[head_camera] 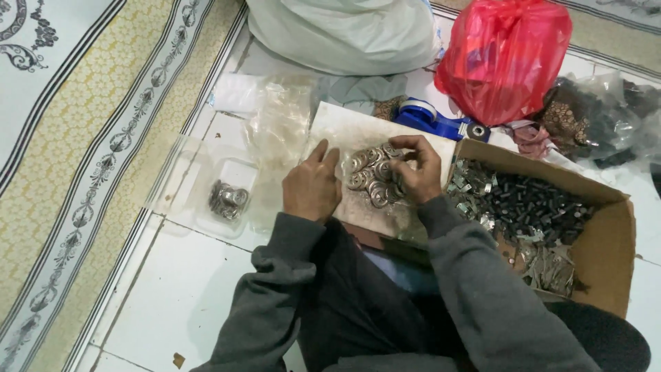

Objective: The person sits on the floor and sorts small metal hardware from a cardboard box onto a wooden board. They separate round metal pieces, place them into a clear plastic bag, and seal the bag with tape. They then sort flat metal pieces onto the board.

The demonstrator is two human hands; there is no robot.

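Washers (372, 176) on a board (344, 127) are pinched by the right hand (416, 169); at nine o'clock, the left hand (312, 186) is laid flat, fingers together

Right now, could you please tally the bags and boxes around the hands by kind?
Red plastic bag: 1
White sack: 1
Clear bag with washers inside: 1
Clear bag of dark parts: 1
Cardboard box: 1
Total: 5
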